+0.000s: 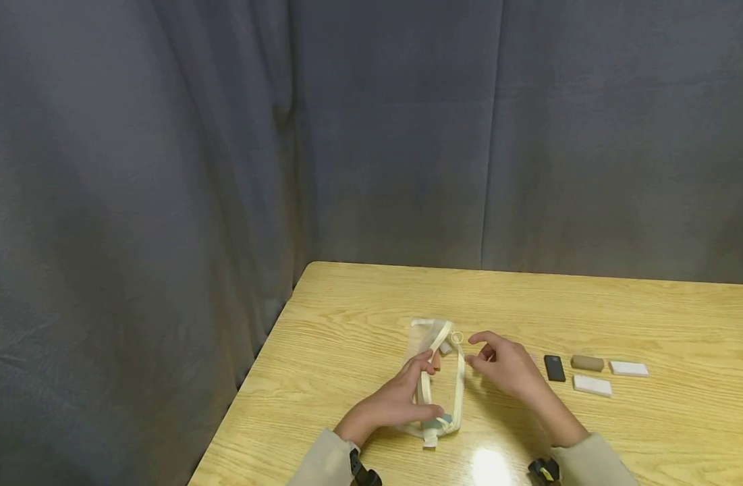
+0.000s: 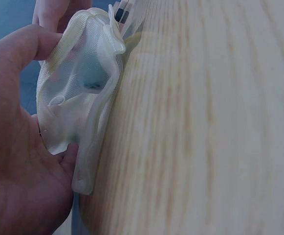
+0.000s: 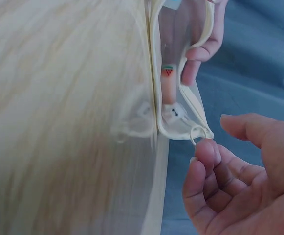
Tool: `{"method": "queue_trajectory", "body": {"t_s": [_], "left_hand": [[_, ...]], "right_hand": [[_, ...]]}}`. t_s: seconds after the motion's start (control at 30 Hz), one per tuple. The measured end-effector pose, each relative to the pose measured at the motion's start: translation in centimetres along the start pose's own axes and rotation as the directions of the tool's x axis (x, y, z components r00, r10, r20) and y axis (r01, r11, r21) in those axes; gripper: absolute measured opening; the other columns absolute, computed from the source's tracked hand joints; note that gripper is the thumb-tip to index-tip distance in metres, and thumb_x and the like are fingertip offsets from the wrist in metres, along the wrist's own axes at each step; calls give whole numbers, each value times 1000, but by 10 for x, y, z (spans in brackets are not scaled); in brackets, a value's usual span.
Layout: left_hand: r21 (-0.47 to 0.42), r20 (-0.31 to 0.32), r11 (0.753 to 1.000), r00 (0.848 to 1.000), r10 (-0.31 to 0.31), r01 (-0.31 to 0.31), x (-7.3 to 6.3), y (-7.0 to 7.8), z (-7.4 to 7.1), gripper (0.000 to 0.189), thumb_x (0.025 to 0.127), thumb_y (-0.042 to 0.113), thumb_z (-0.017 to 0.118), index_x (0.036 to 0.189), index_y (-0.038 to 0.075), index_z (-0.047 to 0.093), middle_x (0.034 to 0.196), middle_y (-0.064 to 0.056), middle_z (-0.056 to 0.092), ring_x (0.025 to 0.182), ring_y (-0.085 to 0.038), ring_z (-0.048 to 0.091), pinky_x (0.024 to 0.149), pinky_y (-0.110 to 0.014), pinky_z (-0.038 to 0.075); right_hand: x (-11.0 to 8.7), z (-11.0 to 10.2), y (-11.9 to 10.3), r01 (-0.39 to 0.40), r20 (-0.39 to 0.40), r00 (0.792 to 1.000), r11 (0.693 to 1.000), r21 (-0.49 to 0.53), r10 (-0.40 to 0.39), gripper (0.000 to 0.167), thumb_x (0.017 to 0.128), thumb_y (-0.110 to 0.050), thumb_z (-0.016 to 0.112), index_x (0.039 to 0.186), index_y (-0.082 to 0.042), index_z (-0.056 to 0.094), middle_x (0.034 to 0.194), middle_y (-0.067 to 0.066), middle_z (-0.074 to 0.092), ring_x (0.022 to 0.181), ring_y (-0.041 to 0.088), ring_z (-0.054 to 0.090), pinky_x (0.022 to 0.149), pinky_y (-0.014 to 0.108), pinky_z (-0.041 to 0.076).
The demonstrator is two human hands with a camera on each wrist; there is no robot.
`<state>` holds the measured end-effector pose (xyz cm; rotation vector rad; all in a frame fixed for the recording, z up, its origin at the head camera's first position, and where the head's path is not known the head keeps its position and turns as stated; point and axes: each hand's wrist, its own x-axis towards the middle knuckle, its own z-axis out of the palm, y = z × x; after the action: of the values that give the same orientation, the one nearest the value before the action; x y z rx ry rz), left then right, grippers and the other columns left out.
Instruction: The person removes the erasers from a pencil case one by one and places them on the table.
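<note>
A pale, see-through mesh zip pouch (image 1: 459, 385) lies on the table with its mouth spread apart. My left hand (image 1: 395, 401) grips its left edge, fingers bent over the zip tape, thumb at the near end. Inside are an orange-pink block with a red fruit print (image 3: 169, 88), a small white piece (image 3: 173, 113) and a bluish item (image 2: 92, 78) blurred by the mesh. A ring-shaped zip pull (image 3: 195, 133) hangs at the far corner. Just right of this ring, my right hand (image 1: 507, 364) hovers with loosely bent fingers, thumb apart from them, holding nothing.
Right of my right hand lie a small black block (image 1: 555, 368), a brown block (image 1: 587, 363) and two white blocks, one behind (image 1: 629, 368) and one nearer (image 1: 592, 385). Something pinkish is mostly hidden by the right hand. A dark curtain (image 1: 395, 135) hangs beyond the wooden table (image 1: 347, 304).
</note>
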<state>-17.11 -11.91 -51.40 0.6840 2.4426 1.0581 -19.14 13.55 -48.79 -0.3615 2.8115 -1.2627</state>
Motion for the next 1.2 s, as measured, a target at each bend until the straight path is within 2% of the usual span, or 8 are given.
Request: {"method": "queue_trajectory", "body": {"t_s": [0.23, 0.5, 0.8, 1.1, 1.2], "left_hand": [[8, 2, 1000, 1000, 9, -9, 1, -1, -1, 60, 90, 50, 67, 131, 22, 35, 169, 10, 7, 151, -34, 23, 110, -59, 38], [8, 1, 1000, 1000, 13, -13, 2, -1, 0, 58, 89, 49, 67, 129, 22, 35, 169, 10, 9, 150, -33, 26, 108, -56, 40], [13, -5, 1000, 1000, 6, -6, 2, -1, 1, 58, 89, 51, 67, 129, 22, 36, 169, 11, 10, 149, -30, 27, 109, -54, 40], [15, -2, 1000, 1000, 0, 0, 0, 0, -1, 58, 89, 51, 67, 129, 22, 37, 169, 9, 10, 150, -32, 26, 110, -54, 39], [19, -5, 1000, 1000, 6, -6, 1, -2, -1, 58, 88, 51, 67, 129, 23, 37, 169, 10, 10, 150, -32, 27, 110, -55, 39]], "right_hand": [[6, 9, -4, -8, 25, 1000, 1000, 11, 7, 37, 95, -22, 71, 127, -7, 64, 81, 0, 62, 61, 14, 52, 52, 29, 42], [13, 17, -9, 18, 32, 999, 999, -47, -17, 37, 94, -20, 72, 127, -5, 65, 79, -2, 63, 56, 12, 49, 50, 26, 40], [23, 26, -12, -8, 96, 995, 993, -118, 20, 39, 92, -20, 74, 126, -5, 65, 84, 1, 66, 65, 13, 54, 56, 29, 45], [34, 32, -17, 7, 91, 996, 969, -247, 16, 27, 89, -19, 77, 113, -8, 71, 91, 3, 71, 80, 17, 64, 66, 35, 52], [38, 34, -18, 7, 85, 996, 960, -281, 17, 19, 89, -20, 78, 104, -11, 72, 89, 1, 72, 77, 16, 62, 64, 34, 51]]}}
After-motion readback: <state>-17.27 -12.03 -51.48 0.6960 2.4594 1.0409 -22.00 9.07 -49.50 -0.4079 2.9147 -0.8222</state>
